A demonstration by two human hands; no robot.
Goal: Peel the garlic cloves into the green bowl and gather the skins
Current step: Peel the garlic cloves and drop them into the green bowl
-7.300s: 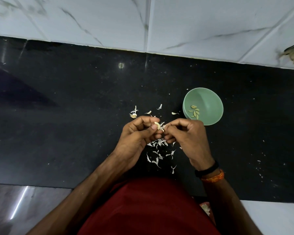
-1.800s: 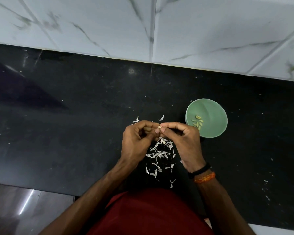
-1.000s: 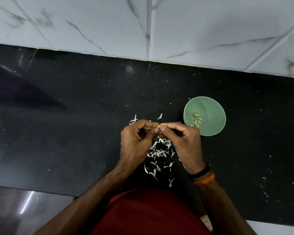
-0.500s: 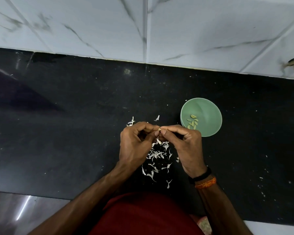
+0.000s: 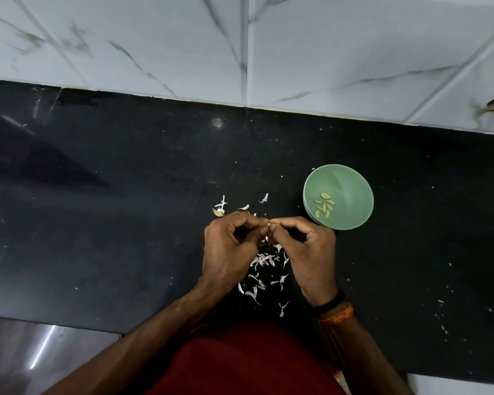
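Note:
My left hand (image 5: 228, 249) and my right hand (image 5: 305, 252) meet fingertip to fingertip over the black counter. Between them they pinch one small garlic clove (image 5: 269, 224), mostly hidden by the fingers. White garlic skins (image 5: 264, 269) lie scattered on the counter under and behind my hands. A few more skins and a root end (image 5: 219, 212) lie just beyond my left hand. The green bowl (image 5: 351, 189) stands right of my hands and holds several peeled cloves (image 5: 323, 208).
The black stone counter (image 5: 111, 209) runs wide on both sides, with small white flecks at the right. A white marble-tiled wall (image 5: 240, 47) rises behind it. The counter's near edge is at bottom left, by my red clothing.
My hands have stayed together over the skins, working the same clove. The clove looks smaller and more covered by the fingers than seven seconds ago. The view has shifted slightly.

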